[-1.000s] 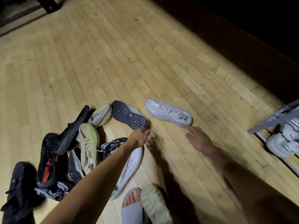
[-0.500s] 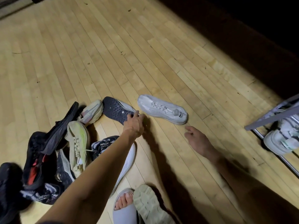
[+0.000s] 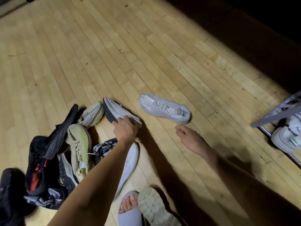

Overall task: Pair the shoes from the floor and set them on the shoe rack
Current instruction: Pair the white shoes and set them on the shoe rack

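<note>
A: Your left hand (image 3: 125,128) grips the dark-soled white shoe (image 3: 119,111), tipped on edge; your right hand (image 3: 189,138) hangs loosely open, holding nothing.

B: Its mate?

A: The white sneaker (image 3: 164,108) lies at twelve o'clock of your right hand, running ten-to-four, rack (image 3: 275,116) at three.

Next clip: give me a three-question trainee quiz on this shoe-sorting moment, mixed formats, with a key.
1. True or false: the left hand grips the dark-soled white shoe.
2. Which does the right hand hold? A) the lone white shoe B) nothing C) the black slide
3. Fill in: the shoe rack at the right edge already carries pale ____.

Key: 1 true; 2 B; 3 shoes.
</note>
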A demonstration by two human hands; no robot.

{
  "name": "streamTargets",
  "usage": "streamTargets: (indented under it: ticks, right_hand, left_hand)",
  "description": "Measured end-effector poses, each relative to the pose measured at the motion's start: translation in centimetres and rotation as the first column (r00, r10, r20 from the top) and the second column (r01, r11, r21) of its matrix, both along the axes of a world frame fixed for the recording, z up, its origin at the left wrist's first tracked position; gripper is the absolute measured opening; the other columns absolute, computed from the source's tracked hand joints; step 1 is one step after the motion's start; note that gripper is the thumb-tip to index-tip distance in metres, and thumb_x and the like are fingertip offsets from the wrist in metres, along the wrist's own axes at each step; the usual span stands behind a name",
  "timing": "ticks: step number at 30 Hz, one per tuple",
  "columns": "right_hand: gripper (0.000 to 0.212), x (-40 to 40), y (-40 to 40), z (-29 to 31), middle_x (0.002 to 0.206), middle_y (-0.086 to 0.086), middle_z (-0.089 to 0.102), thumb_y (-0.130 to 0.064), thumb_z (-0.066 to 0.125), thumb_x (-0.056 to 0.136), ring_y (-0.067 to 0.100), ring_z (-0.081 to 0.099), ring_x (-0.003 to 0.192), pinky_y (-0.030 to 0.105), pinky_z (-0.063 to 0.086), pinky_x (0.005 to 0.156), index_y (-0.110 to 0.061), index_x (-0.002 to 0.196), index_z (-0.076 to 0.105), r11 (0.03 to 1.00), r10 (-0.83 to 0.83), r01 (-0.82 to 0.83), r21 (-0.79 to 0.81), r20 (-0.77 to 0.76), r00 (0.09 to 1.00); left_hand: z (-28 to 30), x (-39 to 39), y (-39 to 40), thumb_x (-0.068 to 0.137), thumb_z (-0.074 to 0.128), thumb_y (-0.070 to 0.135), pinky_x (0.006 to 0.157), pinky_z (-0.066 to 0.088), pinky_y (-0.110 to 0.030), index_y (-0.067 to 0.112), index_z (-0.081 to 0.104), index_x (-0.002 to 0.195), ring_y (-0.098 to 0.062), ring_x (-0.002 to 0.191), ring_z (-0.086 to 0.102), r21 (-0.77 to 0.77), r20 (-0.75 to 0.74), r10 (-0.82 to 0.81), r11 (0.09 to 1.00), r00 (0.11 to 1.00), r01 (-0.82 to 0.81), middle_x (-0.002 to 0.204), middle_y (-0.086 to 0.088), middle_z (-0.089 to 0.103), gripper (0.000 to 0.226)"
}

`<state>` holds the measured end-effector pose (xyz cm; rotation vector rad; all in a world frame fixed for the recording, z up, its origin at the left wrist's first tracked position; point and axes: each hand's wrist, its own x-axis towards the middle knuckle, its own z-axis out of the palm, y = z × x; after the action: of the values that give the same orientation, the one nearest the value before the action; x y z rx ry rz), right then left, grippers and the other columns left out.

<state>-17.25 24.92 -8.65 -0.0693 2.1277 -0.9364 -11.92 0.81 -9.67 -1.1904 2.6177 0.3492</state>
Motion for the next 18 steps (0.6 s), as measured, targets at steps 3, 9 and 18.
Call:
streamTargets:
  ticks: [3,9,18]
  right_hand:
    - [0.040,0.5,-0.6,0.3,0.134,-0.003,0.060,-0.031,0.043,0.102,0.021,0.060,0.116,0.027,0.039,0.095,-0.023,0.139,0.054,1.000,0.023,-0.023,0.010,0.008,1.000]
    - [0.036,1.1,-2.2,0.9,0.131,-0.004,0.062,-0.033,0.042,0.102,0.022,0.061,0.115,0.027,0.039,0.095,-0.024,0.134,0.057,0.997,0.068,-0.068,0.024,-0.004,0.998]
    - [0.025,1.6,-1.5,0.6,0.092,-0.007,0.061,-0.034,0.041,0.101,0.019,0.061,0.095,0.023,0.032,0.077,-0.027,0.106,0.064,0.997,0.076,-0.075,0.032,-0.019,0.997]
  left_hand:
    - [0.2,1.2,-0.4,0.091,0.057,0.051,0.089,0.045,-0.046,0.006,0.045,0.127,-0.038,0.119,0.042,0.065,-0.044,0.161,0.985,0.986,-0.158,0.128,-0.018,0.044,0.058]
    - [0.9,2.0,-1.6,0.086,0.071,0.037,0.095,0.051,-0.046,-0.001,0.031,0.131,-0.037,0.114,0.058,0.386,-0.109,0.468,0.833,0.877,-0.396,0.127,-0.021,0.055,0.071]
    - [-0.8,1.1,-2.0,0.085,0.070,0.030,0.095,0.053,-0.045,0.000,0.035,0.134,-0.037,0.112,0.058,0.544,-0.066,0.585,0.701,0.809,-0.462,0.128,-0.020,0.055,0.068]
